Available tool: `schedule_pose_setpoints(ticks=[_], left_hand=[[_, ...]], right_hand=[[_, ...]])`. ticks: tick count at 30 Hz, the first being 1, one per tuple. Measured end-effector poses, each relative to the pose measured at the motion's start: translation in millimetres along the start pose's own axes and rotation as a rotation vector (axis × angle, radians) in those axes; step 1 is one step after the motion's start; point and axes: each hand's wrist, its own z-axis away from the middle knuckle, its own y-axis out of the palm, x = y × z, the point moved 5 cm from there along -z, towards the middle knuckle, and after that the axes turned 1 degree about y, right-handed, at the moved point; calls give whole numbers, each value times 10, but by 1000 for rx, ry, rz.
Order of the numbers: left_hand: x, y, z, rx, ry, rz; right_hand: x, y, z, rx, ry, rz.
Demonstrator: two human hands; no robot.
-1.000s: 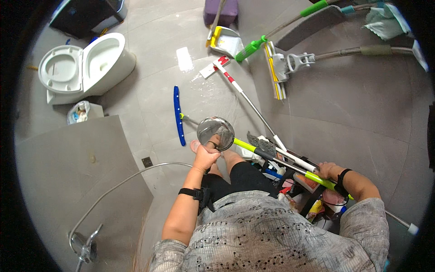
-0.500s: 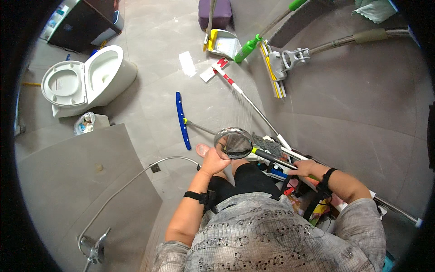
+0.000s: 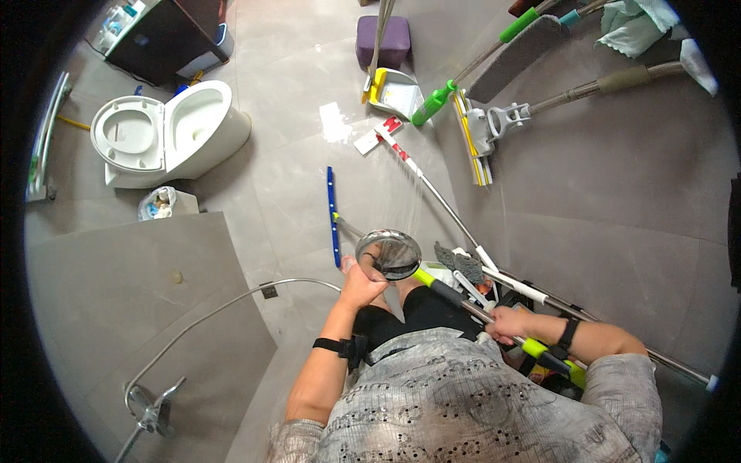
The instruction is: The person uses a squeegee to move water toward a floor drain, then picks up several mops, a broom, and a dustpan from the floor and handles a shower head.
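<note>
My left hand (image 3: 361, 285) is closed on the handle of a round chrome shower head (image 3: 390, 255), which sprays thin streams of water forward. The silver hose (image 3: 224, 301) curves from behind that hand to the wall tap (image 3: 154, 409). My right hand (image 3: 507, 324) wraps round the grey and lime-green pole (image 3: 455, 299) of a floor squeegee. Its blue blade (image 3: 333, 220) rests on the wet floor ahead of my left hand. Part of the pole passes beneath the shower head, hidden there.
A white flat mop (image 3: 378, 135) with red parts lies to the front right. Beyond stand a dustpan (image 3: 397, 92), a purple stool (image 3: 384, 42) and a sponge mop (image 3: 478, 139). At left are a toilet (image 3: 177, 131), a waste bin (image 3: 185, 202) and a low partition (image 3: 139, 262).
My right hand has drawn the squeegee pole back toward my body, and its blade has slid nearer and to the right. The whole view has shifted slightly. My left hand still holds the spraying shower head.
</note>
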Motion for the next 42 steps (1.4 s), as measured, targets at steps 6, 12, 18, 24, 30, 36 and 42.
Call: schedule_pose_setpoints(ticks=[6, 12, 18, 24, 30, 36, 42], left_hand=[[-49, -122, 46, -65, -35, 71], [-72, -180, 53, -119, 75, -89], [72, -297, 90, -47, -121, -26], [244, -461, 160, 114, -277, 31], [526, -483, 259, 121, -347, 88], [675, -471, 333, 227, -339, -32], [859, -619, 510, 50, -139, 159]], right_hand=[[-293, -86, 599, -82, 44, -102], [-364, -142, 718, -183, 41, -263], [-609, -73, 654, -132, 77, -405], [-640, 51, 717, -117, 56, -550], [-631, -19, 731, -245, 45, -590], [-593, 152, 466, -318, 60, -551], [-178, 665, 127, -480, 147, -15]])
